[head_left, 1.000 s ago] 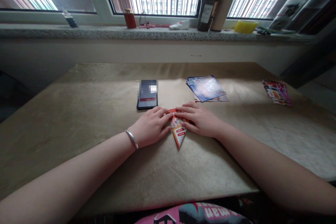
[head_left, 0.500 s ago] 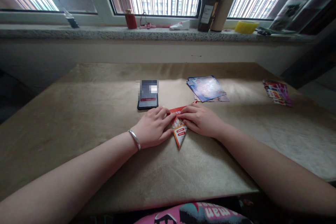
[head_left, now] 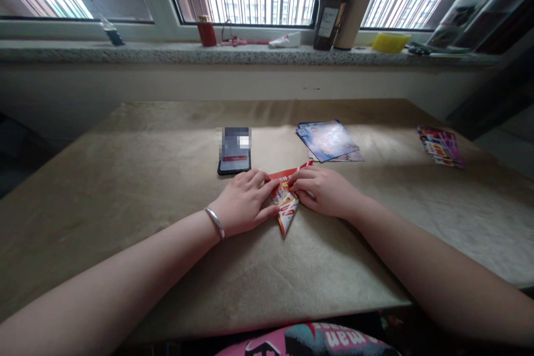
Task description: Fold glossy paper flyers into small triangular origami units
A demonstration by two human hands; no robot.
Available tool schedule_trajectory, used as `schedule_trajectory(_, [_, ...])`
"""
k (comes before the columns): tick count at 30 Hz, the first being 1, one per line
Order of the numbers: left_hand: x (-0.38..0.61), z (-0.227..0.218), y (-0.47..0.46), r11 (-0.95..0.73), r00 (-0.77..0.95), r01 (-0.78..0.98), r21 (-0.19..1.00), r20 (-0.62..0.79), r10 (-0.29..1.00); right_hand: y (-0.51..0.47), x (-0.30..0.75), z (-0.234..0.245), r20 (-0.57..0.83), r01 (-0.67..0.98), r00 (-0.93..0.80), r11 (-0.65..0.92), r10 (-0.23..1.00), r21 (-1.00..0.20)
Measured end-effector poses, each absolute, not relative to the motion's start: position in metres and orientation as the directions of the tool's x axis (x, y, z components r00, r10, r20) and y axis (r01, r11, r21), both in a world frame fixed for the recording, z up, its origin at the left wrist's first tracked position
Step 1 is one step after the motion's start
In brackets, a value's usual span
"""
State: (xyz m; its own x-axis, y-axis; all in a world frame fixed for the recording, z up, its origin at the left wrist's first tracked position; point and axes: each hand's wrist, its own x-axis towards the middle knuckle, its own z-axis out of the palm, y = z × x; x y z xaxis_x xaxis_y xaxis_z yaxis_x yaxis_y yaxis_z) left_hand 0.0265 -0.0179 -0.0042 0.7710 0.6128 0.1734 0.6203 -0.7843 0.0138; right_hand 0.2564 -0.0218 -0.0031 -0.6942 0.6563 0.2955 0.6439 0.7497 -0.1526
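A red, white and orange printed paper, folded to a downward point with a wide red band at the top, lies on the table between my hands. My left hand, with a silver bracelet at its wrist, holds the left side; its index finger and thumb rest on the paper, a little apart. On the right edge, the bent fingers of my right hand are closed on the paper. Part of the red band is hidden behind my fingers.
A phone lies beyond my left hand. Blue printed sheets are stacked behind my right hand, and pink-red printed cards lie farther right. On the windowsill stand a dark lidded container, a red bottle and yellow tape.
My right hand has shifted slightly right, its fingers more bent, uncovering more of the paper's printed middle. My left thumb has slid a little farther onto the paper.
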Motion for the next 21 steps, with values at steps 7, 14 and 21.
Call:
schedule_trajectory(7, [0.027, -0.001, -0.021, -0.774, 0.763, 0.633, 0.024, 0.149, 0.629, -0.024, 0.255, 0.003, 0.293, 0.649, -0.699, 0.751, 0.652, -0.122])
schedule_trajectory(14, [0.029, 0.002, -0.023, -0.767, 0.759, 0.642, 0.015, 0.136, 0.637, -0.027, 0.260, 0.007, 0.249, 0.654, -0.696, 0.738, 0.673, -0.165])
schedule_trajectory(21, [0.033, 0.001, -0.021, -0.755, 0.746, 0.655, 0.022, 0.136, 0.652, -0.025, 0.265, 0.007, 0.228, 0.649, -0.699, 0.735, 0.678, -0.195])
